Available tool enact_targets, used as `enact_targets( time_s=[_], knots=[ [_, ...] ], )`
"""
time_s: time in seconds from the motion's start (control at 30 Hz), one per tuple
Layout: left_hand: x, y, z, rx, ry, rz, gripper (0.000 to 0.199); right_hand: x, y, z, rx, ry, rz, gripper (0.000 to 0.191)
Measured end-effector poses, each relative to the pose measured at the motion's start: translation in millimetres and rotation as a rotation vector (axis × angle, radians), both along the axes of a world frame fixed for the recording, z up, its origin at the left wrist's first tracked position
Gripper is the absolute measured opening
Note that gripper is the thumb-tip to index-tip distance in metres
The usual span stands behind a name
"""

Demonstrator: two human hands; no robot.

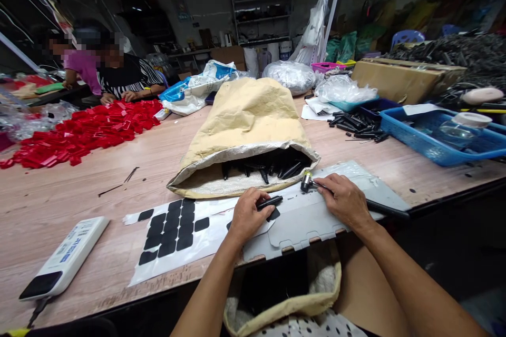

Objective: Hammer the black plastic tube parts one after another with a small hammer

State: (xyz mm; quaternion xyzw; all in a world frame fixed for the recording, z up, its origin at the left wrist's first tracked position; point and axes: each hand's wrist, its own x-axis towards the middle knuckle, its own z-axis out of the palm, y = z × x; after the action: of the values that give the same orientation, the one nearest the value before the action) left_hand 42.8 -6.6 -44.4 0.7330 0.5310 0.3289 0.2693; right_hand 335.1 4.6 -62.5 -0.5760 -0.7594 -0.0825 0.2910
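My left hand [248, 214] is closed on a short black tube [270, 202] that lies slanted over the grey board [312, 216]. Between its fingers and the board a dark rounded patch shows in part. My right hand [343, 199] grips a small hammer [306, 181] with a metal and yellow head, which rests near the board's back edge; its black handle runs out to the right. Beyond both hands a tan sack [245, 121] lies with its mouth open and black pieces inside. Left of my left hand, white sheets [136, 271] carry rows of black rounded squares [171, 235].
Red pieces [90, 126] are heaped at the left, near a seated person's hands. A white power device [71, 253] sits front left. Blue basket [430, 142] and black tubes [356, 122] are at the right. Another open sack [294, 308] hangs below the table edge.
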Motion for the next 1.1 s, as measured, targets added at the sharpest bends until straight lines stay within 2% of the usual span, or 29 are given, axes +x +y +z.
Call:
enact_targets(
  time_s=[0.1, 0.17, 0.3, 0.43, 0.53, 0.63, 0.8, 0.97, 1.1],
  knots=[
    [0, 0, -0.2, -0.018, -0.022, 0.004, 0.015, -4, -5, 8.9, 0.032, 0.024, 0.024, 0.027],
    [0, 0, -0.1, -0.016, -0.017, 0.009, 0.015, -14, -12, 17.9, 0.060, 0.115, 0.055, 0.029],
    [0, -1, 0.3, -0.018, -0.026, 0.022, 0.017, -48, -28, 31.1, 0.024, 0.345, 0.237, 0.030],
    [0, -2, -0.6, -0.016, -0.046, 0.031, 0.019, -78, -38, 34.7, -0.066, 0.361, 0.327, 0.032],
    [0, -2, -1.1, -0.005, -0.053, 0.030, 0.019, -90, -43, 36.9, -0.037, 0.377, 0.348, 0.034],
    [1, -2, -0.6, 0.002, -0.059, 0.021, 0.017, -95, -45, 35.8, 0.003, 0.362, 0.357, 0.041],
    [1, -2, -0.2, 0.002, -0.044, 0.030, 0.016, -95, -44, 35.9, -0.086, 0.229, 0.328, 0.043],
    [1, -2, -1.0, 0.008, -0.049, 0.032, 0.018, -89, -43, 48.5, 0.036, 0.384, 0.279, 0.037],
    [1, -2, -0.8, 0.019, -0.049, 0.029, 0.018, -88, -45, 38.8, -0.054, 0.293, 0.272, 0.036]
  ],
)
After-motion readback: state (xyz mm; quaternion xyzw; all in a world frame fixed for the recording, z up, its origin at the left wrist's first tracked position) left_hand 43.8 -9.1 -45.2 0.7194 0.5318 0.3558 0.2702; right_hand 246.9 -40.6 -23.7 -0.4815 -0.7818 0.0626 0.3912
